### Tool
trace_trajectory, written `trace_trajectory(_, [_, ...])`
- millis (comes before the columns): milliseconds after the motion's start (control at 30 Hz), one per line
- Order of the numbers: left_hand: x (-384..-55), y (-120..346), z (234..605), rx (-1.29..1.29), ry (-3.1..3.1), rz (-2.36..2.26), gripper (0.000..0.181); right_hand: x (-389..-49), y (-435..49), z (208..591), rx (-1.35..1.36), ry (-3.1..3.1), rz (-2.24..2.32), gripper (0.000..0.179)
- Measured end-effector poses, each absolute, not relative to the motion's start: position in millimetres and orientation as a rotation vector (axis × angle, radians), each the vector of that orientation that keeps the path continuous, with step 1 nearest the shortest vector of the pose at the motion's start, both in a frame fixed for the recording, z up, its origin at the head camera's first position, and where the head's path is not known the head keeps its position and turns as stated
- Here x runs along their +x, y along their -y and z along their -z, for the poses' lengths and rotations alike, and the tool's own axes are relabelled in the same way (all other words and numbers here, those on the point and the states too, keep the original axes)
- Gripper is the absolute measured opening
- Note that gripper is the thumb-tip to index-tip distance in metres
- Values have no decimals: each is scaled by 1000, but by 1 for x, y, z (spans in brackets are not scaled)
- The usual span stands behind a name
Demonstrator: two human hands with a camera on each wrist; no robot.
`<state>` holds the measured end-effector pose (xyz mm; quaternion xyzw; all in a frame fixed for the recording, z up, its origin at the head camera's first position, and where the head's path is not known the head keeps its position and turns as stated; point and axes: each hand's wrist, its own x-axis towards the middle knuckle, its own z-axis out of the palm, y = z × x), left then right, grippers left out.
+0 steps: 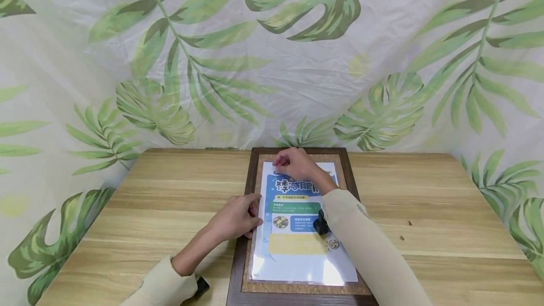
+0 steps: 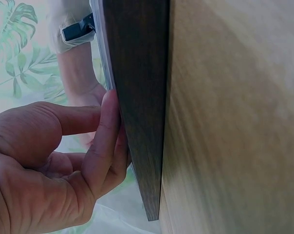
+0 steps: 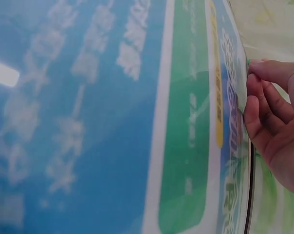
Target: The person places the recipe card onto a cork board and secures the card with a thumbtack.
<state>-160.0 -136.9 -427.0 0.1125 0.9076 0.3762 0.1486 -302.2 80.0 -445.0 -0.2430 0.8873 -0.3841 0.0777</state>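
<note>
A glossy blue and white poster sheet [image 1: 303,263] with printed characters lies over a cork board [image 1: 306,287] in a dark wooden frame [image 1: 353,188]. Near the sheet's upper left corner, my right hand [image 1: 294,163] pinches a small green pushpin-like piece [image 3: 249,62] between thumb and forefinger. That piece is mostly hidden by the fingertips, and the other fingers curl loosely. My left hand [image 1: 237,216] touches the sheet's left edge, its fingertips right at the rim. In the left wrist view, the fingers of the left hand [image 2: 74,161] bend gently against the board's side.
The board rests on a light wooden table [image 1: 187,188], at its back edge. Two small dark specks [image 1: 405,230] are on the tabletop to the right. Leaf-patterned cloth [image 1: 297,84] hangs behind. A black camera [image 1: 321,223] on the right sleeve overlaps the sheet in the head view.
</note>
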Motion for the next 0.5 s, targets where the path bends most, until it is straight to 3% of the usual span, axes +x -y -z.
trace_trajectory(500, [-160,137,427,344,-2601,-1095,63,-313,-60,442,-751,-2689,1054,13])
